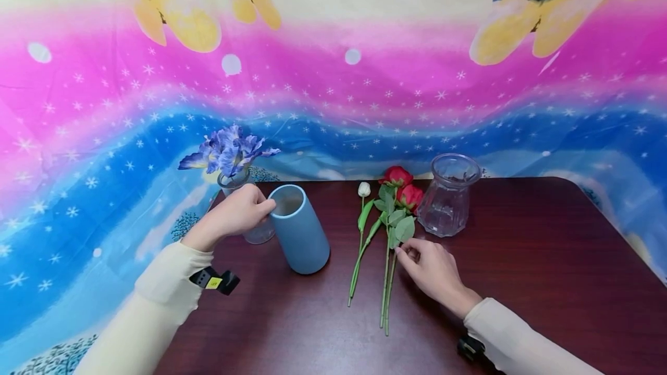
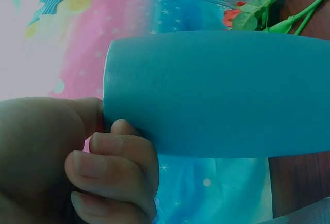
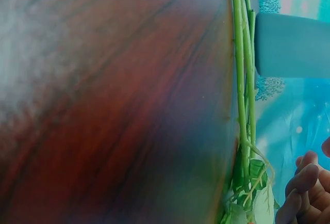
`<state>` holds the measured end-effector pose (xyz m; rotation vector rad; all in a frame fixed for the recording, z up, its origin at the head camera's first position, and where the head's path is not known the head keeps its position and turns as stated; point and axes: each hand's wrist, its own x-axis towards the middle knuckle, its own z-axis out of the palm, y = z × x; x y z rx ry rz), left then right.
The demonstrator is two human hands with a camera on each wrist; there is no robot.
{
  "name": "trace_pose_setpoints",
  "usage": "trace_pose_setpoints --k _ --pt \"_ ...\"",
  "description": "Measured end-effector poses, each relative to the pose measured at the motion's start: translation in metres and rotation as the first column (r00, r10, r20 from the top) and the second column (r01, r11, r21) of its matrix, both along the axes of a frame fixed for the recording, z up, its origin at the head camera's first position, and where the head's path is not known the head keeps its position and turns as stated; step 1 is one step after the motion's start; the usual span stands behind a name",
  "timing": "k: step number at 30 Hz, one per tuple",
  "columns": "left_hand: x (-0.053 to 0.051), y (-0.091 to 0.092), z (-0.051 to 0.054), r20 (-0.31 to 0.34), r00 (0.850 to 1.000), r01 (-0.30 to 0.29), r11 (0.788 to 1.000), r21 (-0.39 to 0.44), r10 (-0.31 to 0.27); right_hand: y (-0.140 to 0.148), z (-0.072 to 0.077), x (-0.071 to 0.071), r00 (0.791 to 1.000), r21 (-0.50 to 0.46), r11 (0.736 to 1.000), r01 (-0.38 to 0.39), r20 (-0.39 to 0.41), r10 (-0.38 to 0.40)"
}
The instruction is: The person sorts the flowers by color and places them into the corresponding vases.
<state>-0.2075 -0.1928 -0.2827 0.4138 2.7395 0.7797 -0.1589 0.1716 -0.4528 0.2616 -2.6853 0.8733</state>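
At the rim of a blue vase (image 1: 302,242), my left hand (image 1: 234,216) pinches the edge between thumb and fingers. The vase stands upright on the table, and its smooth side fills much of the left wrist view. My right hand (image 1: 432,268) hovers beside two red roses (image 1: 397,176) that lie on the table, its fingertips near their leaves and stems. In the right wrist view the loosely curled fingers (image 3: 304,180) appear apart from the green stems (image 3: 238,53). A white tulip (image 1: 364,190) lies left of the roses, near the blue vase.
Purple-blue irises (image 1: 229,152) stand in a clear glass vase (image 1: 259,234) behind my left hand. Another clear glass vase (image 1: 443,207) stands behind the right hand, beside the rose heads. A printed cloth (image 1: 333,97) hangs behind the dark wooden table (image 1: 547,259).
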Motion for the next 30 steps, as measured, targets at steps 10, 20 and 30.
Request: trace_pose_setpoints --k 10,20,30 --pt "0.004 -0.004 0.000 0.015 1.000 0.009 1.000 -0.027 -0.008 0.002 -0.003 -0.001 1.000 0.011 1.000 0.007 0.019 -0.007" --pt "0.002 -0.006 -0.002 0.017 1.000 0.011 1.000 0.005 -0.011 -0.004 0.003 -0.004 1.000 0.000 1.000 -0.010 0.015 0.010" --pt "0.003 -0.008 -0.008 0.036 0.999 -0.021 0.998 0.052 0.019 -0.021 0.013 -0.008 0.991 0.025 0.997 -0.070 0.115 0.067"
